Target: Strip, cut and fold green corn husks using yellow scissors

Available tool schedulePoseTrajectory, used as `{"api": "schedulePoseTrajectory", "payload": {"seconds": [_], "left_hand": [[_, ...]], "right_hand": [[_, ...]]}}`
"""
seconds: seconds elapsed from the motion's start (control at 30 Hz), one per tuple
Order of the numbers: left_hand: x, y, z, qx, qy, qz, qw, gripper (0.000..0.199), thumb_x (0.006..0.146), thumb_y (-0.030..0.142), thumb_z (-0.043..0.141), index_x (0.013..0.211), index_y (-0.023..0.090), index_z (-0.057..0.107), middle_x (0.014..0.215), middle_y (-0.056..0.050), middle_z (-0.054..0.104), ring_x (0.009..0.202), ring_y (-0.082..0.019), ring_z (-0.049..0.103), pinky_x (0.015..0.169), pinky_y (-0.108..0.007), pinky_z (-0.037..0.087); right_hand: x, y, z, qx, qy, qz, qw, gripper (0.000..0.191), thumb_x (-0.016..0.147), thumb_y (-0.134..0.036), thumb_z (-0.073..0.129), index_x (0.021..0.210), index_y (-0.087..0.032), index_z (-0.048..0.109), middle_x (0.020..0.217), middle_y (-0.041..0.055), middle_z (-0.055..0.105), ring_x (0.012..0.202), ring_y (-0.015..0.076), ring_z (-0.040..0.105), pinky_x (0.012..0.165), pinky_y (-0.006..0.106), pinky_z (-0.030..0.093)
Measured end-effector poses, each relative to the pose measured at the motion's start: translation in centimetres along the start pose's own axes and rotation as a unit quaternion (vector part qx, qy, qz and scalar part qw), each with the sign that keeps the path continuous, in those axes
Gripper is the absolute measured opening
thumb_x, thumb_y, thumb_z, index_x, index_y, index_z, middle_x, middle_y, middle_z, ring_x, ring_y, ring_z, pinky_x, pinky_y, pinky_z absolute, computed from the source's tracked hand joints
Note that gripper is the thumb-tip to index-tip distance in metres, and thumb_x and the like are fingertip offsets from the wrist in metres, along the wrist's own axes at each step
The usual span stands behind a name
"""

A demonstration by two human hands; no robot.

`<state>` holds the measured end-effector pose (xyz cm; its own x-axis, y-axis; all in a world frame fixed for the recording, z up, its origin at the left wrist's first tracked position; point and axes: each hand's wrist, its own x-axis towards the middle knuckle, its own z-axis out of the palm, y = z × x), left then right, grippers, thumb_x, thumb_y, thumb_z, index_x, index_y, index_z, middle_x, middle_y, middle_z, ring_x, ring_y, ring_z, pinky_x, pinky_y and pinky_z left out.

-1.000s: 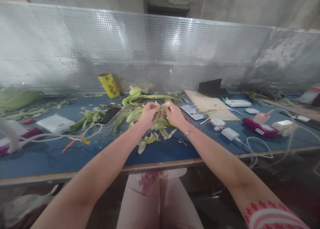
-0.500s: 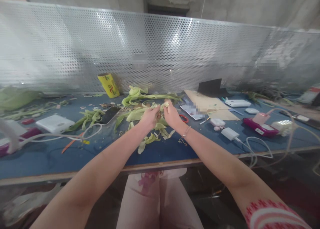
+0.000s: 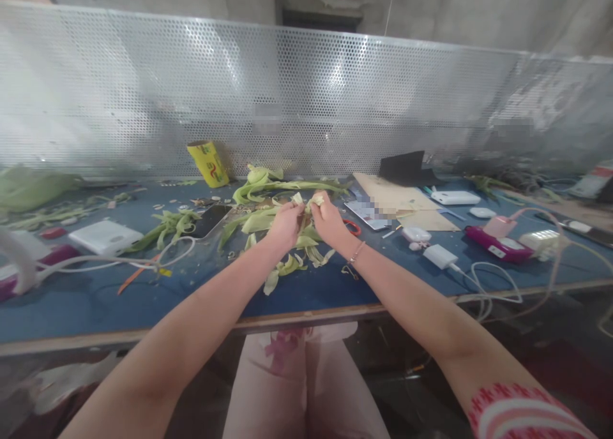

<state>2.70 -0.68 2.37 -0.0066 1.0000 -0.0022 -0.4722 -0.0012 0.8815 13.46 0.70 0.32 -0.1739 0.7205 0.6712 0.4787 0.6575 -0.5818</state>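
Note:
My left hand (image 3: 287, 225) and my right hand (image 3: 327, 218) meet above a heap of pale green corn husks (image 3: 256, 221) in the middle of the blue table. The fingers of both hands are closed. A small whitish strip of corn husk (image 3: 318, 201) shows at the fingertips of my right hand. Another pale bit of husk (image 3: 297, 199) sticks up from my left fingers. Loose curled husk pieces (image 3: 287, 265) lie under and in front of my hands. Beside my right hand is the red handle of what look like scissors (image 3: 352, 226), partly hidden by that hand.
A phone (image 3: 213, 221) and a yellow crumpled packet (image 3: 209, 163) stand left of the heap. Brown paper (image 3: 407, 200), a white charger (image 3: 440, 257) with its cable and a purple power strip (image 3: 498, 243) lie to the right. A perforated metal screen (image 3: 306, 101) closes off the back.
My left hand has shifted slightly, and a pale bit of husk now shows above its fingers. My right hand stays almost in place.

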Motion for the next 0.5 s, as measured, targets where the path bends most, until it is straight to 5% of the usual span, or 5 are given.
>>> {"api": "schedulePoseTrajectory", "payload": {"seconds": [0.23, 0.5], "left_hand": [[0.0, -0.4, -0.2, 0.035, -0.01, 0.068, 0.997, 0.029, 0.077, 0.017, 0.056, 0.061, 0.018, 0.032, 0.046, 0.009, 0.026, 0.036, -0.003, 0.026, 0.039, -0.016, 0.019], [0.6, -1.4, -0.4, 0.084, 0.014, 0.176, 0.981, 0.025, 0.081, 0.024, 0.053, 0.066, 0.02, 0.034, 0.049, 0.008, 0.026, 0.04, -0.005, 0.025, 0.042, -0.019, 0.019]], "right_hand": [[-0.2, -0.8, 0.5, 0.023, 0.002, -0.006, 1.0, 0.008, 0.088, -0.029, 0.035, 0.086, -0.023, 0.04, 0.073, 0.0019, 0.051, 0.067, 0.018, 0.049, 0.067, 0.03, 0.037], [0.1, -0.7, 0.9, 0.084, 0.053, 0.025, 0.995, 0.012, 0.088, -0.032, 0.035, 0.084, -0.023, 0.04, 0.079, 0.0019, 0.052, 0.075, 0.0162, 0.05, 0.073, 0.029, 0.038]]}}
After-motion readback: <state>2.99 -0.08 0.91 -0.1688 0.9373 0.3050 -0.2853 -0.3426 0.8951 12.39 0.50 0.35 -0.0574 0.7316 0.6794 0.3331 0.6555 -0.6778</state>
